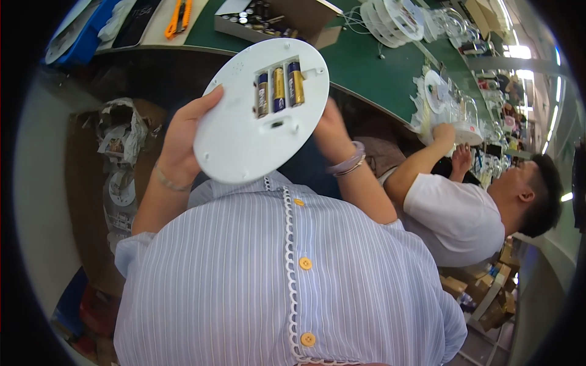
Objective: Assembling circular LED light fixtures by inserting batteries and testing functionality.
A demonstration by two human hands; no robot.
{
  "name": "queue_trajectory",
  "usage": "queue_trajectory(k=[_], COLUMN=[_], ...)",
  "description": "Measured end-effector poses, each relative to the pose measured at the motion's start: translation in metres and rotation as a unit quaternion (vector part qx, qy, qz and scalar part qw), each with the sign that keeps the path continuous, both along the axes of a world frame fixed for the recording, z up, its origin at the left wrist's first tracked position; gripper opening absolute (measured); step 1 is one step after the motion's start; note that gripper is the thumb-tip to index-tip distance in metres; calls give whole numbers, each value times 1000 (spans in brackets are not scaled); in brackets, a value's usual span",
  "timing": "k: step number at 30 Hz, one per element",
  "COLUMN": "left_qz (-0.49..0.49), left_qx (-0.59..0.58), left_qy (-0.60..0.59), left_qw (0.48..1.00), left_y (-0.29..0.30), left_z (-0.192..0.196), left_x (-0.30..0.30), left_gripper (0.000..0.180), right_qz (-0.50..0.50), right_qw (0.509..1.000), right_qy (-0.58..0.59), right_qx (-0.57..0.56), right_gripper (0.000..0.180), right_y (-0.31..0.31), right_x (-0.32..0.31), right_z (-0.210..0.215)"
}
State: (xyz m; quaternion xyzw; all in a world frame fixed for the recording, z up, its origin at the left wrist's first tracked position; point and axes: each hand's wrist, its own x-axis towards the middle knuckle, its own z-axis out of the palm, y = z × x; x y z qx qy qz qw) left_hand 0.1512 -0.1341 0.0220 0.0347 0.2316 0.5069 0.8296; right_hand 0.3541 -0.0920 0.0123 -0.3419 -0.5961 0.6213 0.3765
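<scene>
Three batteries (279, 89) sit exposed in the white disc (256, 116), both hands gripping its rim, left hand (183, 134) and right hand (329, 131), tilting it toward view.

Open brown cardboard box (287, 21) on the green tabletop (366, 67) at top centre, flaps up, small dark cylinders inside. Large brown carton (91, 201) on the floor at left, filled with crumpled wrapping. Stack of small brown cardboard boxes (488, 293) at lower right. Blue bin (85, 30) at top left. Batteries' labels (279, 90) gold and dark blue.
</scene>
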Motion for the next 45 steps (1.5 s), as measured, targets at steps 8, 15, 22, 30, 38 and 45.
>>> queue_trajectory(k=[8,15,22,30,38,45], left_qz=[15,53,37,-36,-50,86], left_qx=[61,185,235,156,294,516], left_qy=[-45,-143,-204,-395,-220,-136], left_qw=[997,971,950,905,929,841], left_y=[1,-3,-9,-18,-20,-10], left_z=[19,25,46,38,62,72], left_x=[-11,-45,-55,-70,-53,-3], left_gripper=[41,51,61,62,45,38], right_qz=[310,283,202,175,194,207], right_qw=[945,954,976,981,974,972], right_qy=[35,71,37,82,105,101], right_qx=[-101,-69,-73,20,59,49], right_gripper=[18,16,16,13,15,16], right_y=[-33,-42,-37,-34,-35,-36], right_x=[2,13,24,31,34,34], right_z=[13,6,14,37,44,44])
